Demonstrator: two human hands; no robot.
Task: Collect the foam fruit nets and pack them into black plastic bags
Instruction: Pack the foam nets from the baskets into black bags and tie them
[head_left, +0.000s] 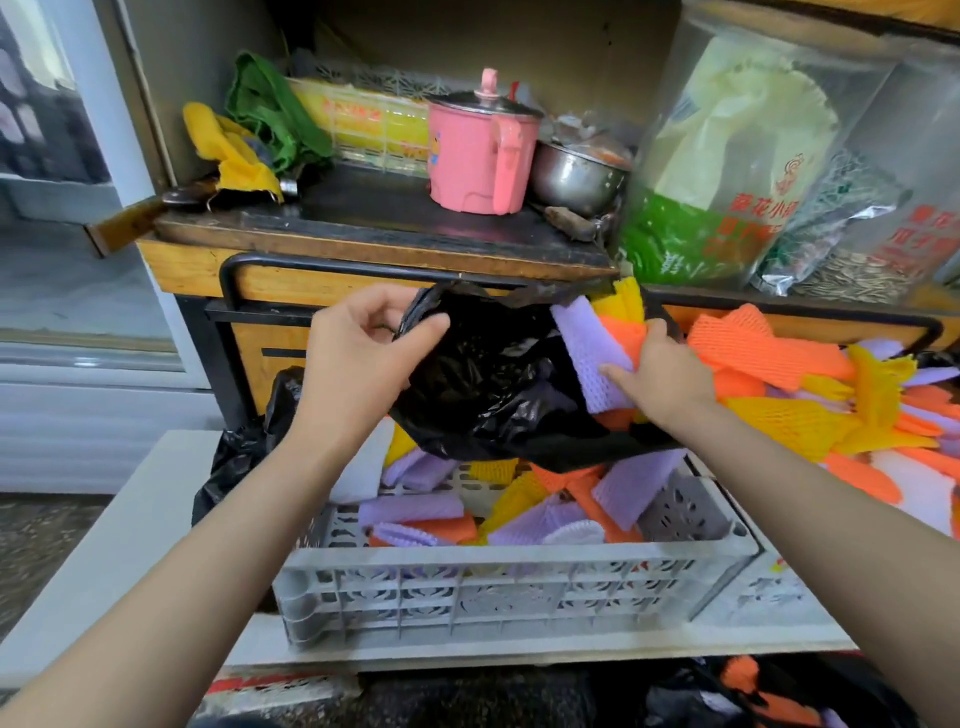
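Note:
My left hand (363, 348) pinches the rim of a black plastic bag (493, 384), holding its mouth up above a grey crate (493, 587). At the bag's opening, my right hand (660, 374) grips a bundle of foam nets (592, 343), purple in front with orange and yellow behind. Part of the bundle is inside the bag's mouth. Loose purple, orange and yellow nets (519, 514) lie in the crate below. A larger heap of nets (831, 395) spreads out to the right.
Behind the bag a wooden cabinet (197, 270) carries a pink lidded pot (480, 150), a steel bowl (576, 176) and clear bags of goods (727, 156). Another black bag (244, 441) sits left of the crate, one more at bottom right (769, 696).

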